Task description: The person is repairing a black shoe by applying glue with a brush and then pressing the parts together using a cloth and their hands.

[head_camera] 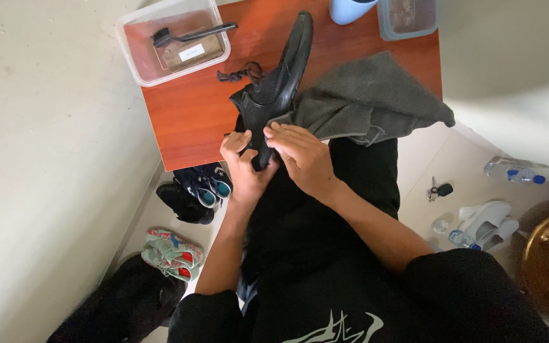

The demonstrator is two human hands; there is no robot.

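– That shoe (pixel 281 76) is all black, and the cloth (pixel 370 98) grey?
– Yes. Reddish-brown wood-grain table (pixel 192 121); a black brush (pixel 189 35) in a clear tub (pixel 136 63); patterned teal-and-red shoes (pixel 173 254) below.

Soft daylight from right, dim left wall, slight blur, wide-angle distortion.

Both hands, left hand (pixel 244 160) and right hand (pixel 303 155), grip a black shoe (pixel 279 86) beside a grey cloth (pixel 370 95).

Left hand (pixel 244 162), right hand (pixel 301 154) side by side, fingers curled.
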